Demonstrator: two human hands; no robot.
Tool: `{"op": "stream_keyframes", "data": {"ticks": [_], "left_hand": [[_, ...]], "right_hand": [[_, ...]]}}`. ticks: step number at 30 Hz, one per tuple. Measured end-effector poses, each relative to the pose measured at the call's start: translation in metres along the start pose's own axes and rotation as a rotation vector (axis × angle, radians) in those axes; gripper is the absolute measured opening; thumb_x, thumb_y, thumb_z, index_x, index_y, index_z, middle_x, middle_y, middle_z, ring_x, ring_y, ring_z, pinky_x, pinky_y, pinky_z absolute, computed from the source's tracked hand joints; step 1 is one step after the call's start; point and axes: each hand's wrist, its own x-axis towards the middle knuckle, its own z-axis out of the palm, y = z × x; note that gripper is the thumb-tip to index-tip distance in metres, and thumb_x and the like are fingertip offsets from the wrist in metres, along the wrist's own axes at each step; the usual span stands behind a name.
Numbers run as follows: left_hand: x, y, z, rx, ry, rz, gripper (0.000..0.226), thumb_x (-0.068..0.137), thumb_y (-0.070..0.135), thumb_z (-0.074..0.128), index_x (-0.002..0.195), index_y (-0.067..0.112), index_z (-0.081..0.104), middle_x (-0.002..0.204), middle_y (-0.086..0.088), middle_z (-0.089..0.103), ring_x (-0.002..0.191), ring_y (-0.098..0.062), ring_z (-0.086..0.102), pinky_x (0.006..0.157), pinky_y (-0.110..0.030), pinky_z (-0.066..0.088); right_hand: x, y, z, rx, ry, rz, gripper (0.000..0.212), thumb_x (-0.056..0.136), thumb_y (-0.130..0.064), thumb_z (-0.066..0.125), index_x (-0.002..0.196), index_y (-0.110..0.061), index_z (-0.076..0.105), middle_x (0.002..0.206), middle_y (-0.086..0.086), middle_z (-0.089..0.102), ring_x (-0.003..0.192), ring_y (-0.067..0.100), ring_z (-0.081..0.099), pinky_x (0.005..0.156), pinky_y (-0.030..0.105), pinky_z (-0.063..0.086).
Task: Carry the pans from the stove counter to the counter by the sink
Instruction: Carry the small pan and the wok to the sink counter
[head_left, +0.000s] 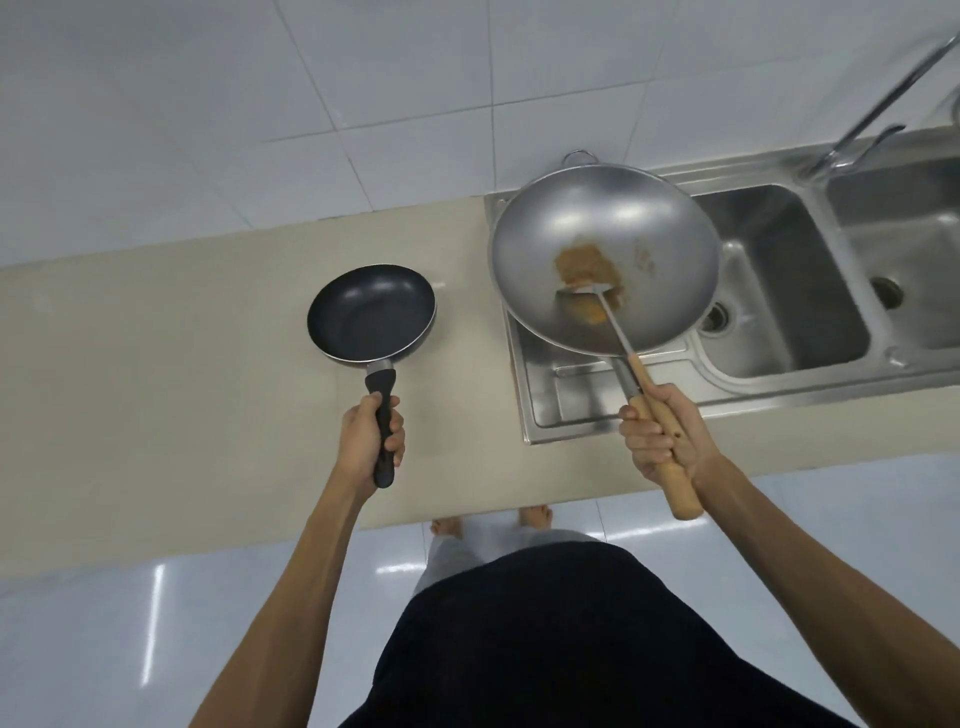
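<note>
Beige counter (156, 374) (steel sink (779, 270) set in) bears black frying pan (371, 312).

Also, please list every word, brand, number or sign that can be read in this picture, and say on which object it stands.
None: no readable text shows anywhere.
The frying pan and its black handle in the left hand: no marking visible.
The wok and its wooden handle in the right hand: no label visible.
The sink and the counter: plain.

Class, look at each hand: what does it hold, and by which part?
The left hand grips the black frying pan by its black handle. The right hand grips the steel wok by its wooden handle.
</note>
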Motion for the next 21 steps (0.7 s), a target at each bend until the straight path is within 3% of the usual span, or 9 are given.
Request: {"op": "stream_keyframes", "data": {"ticks": [8, 14, 18, 21], "left_hand": [[0.046, 0.011, -0.008, 0.096, -0.081, -0.043, 0.03, 0.106, 0.027, 0.034, 0.094, 0.008, 0.054, 0.051, 0.003, 0.045, 0.032, -0.01, 0.035, 0.03, -0.021, 0.033], [0.073, 0.018, -0.015, 0.174, -0.122, -0.061, 0.03, 0.107, 0.029, 0.035, 0.098, 0.008, 0.054, 0.055, 0.0, 0.045, 0.034, -0.011, 0.038, 0.032, -0.022, 0.036], [0.08, 0.014, -0.016, 0.316, -0.109, -0.032, 0.024, 0.106, 0.028, 0.041, 0.103, 0.006, 0.052, 0.067, -0.006, 0.045, 0.038, -0.014, 0.04, 0.034, -0.024, 0.039], [0.083, 0.009, -0.02, 0.434, -0.119, -0.007, 0.016, 0.104, 0.021, 0.047, 0.094, 0.007, 0.048, 0.07, -0.007, 0.047, 0.046, -0.018, 0.044, 0.037, -0.027, 0.043]], "right_hand": [[0.019, 0.005, -0.001, -0.102, 0.076, -0.083, 0.037, 0.09, -0.043, 0.048, 0.085, -0.007, 0.057, 0.053, -0.002, 0.052, 0.038, 0.009, 0.047, 0.034, 0.02, 0.042], [0.02, 0.009, 0.007, -0.468, 0.496, -0.182, 0.033, 0.077, -0.042, 0.072, 0.086, -0.013, 0.062, 0.062, -0.001, 0.052, 0.047, 0.011, 0.044, 0.041, 0.023, 0.04], [0.026, 0.019, 0.013, -0.785, 0.815, -0.24, 0.035, 0.075, -0.033, 0.072, 0.093, -0.005, 0.062, 0.068, 0.006, 0.059, 0.05, 0.016, 0.052, 0.048, 0.029, 0.047], [0.036, 0.027, 0.019, -1.021, 1.008, -0.267, 0.028, 0.081, -0.024, 0.065, 0.095, -0.002, 0.056, 0.077, 0.012, 0.063, 0.051, 0.023, 0.059, 0.048, 0.03, 0.05]]}}
